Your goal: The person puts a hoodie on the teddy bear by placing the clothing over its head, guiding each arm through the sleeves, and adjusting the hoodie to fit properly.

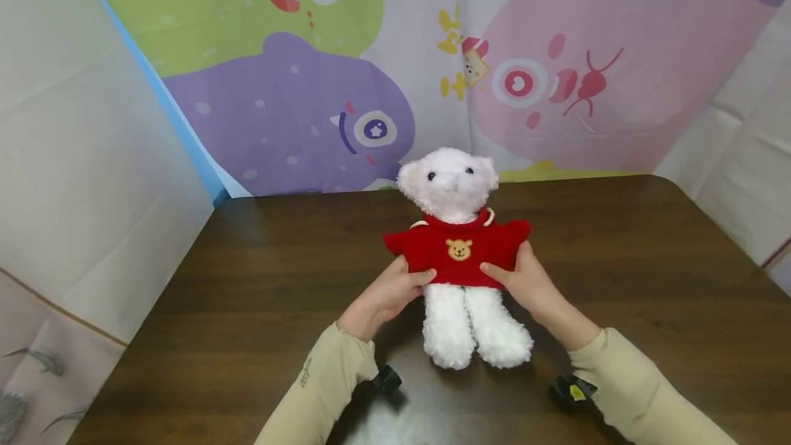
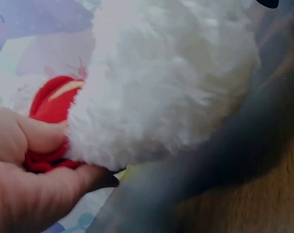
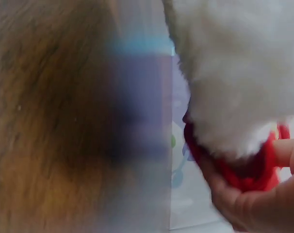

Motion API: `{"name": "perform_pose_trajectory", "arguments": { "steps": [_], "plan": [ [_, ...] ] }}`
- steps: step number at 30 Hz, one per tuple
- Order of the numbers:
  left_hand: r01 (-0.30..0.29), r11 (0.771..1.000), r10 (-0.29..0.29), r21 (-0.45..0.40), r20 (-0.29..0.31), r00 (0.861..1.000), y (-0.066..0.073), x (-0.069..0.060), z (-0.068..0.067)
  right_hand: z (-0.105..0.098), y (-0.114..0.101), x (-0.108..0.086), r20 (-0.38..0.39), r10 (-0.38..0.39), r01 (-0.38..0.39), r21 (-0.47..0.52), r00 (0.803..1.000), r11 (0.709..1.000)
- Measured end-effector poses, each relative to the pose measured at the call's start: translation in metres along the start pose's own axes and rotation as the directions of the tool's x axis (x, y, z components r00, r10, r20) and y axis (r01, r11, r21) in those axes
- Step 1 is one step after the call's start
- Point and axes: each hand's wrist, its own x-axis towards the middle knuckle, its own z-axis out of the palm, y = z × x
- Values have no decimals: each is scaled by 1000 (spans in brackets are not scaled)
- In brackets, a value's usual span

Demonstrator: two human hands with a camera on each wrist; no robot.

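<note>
A white plush teddy bear (image 1: pixel 450 325) faces the head camera, dressed in a red sweater (image 1: pixel 457 229) with a tan bear-face patch (image 1: pixel 459 250) on its chest. At the sweater's lower left side my left hand (image 1: pixel 391 290) grips it, thumb across the front. My right hand (image 1: pixel 536 283) grips the opposite side in the same way. Both wrist views show the thumbs and fingers pinching the red hem, with white fluffy legs (image 2: pixel 171 82) filling much of the frame. The fingers behind the bear are hidden in the head view.
Under the bear is a dark brown wooden table (image 1: pixel 259 307). A printed cartoon curtain (image 1: pixel 278 122) hangs along its far edge, and pale cloth walls (image 1: pixel 105 129) stand at both sides. Black wrist camera mounts (image 1: pixel 387 380) sit below the sleeves.
</note>
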Motion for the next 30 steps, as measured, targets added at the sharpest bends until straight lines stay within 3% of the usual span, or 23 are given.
{"name": "perform_pose_trajectory", "arguments": {
  "steps": [4, 8, 11, 13, 16, 18, 20, 22, 23, 26, 28, 30],
  "plan": [
    [63, 997, -62, 40, -36, 997, -4, 1, 1, 3, 1, 0, -51, -19, 12, -137, 999, 990],
    [148, 987, -143, 68, -71, 987, -7, 1, 3, 4, 2, -1, -31, 6, -14, -277, 1000, 961],
    [168, 985, -161, 37, -152, 975, -4, 2, 2, 3, 2, 0, -20, -1, -6, -332, 1000, 943],
    [141, 990, -138, -2, -248, 959, -1, 3, 1, 1, 1, 0, -29, -26, 13, -366, 999, 930],
    [79, 997, -81, -20, -380, 921, 4, 4, -1, -1, -1, -1, -39, -61, 38, -429, 997, 902],
    [57, 998, -53, -4, -441, 896, 5, 4, -3, -1, -3, -2, -52, -90, 52, -500, 995, 865],
    [54, 996, -17, 65, -477, 879, 5, 4, -4, 0, -6, -1, -60, -166, 100, -586, 984, 804],
    [56, 982, 46, 183, -510, 859, 4, 4, -3, 2, -12, 1, -41, -291, 198, -643, 956, 740],
    [52, 967, 91, 251, -525, 846, 4, 4, -2, 3, -15, 2, -21, -364, 260, -659, 931, 705],
    [32, 893, 239, 448, -535, 810, 4, 3, 2, 11, -25, 10, 90, -547, 469, -642, 832, 607],
    [9, 860, 292, 511, -505, 812, 4, 2, 5, 18, -29, 16, 182, -590, 559, -615, 786, 555],
    [-12, 851, 296, 524, -462, 836, 5, 1, 8, 23, -30, 21, 249, -592, 594, -625, 766, 506]
  ]
}}
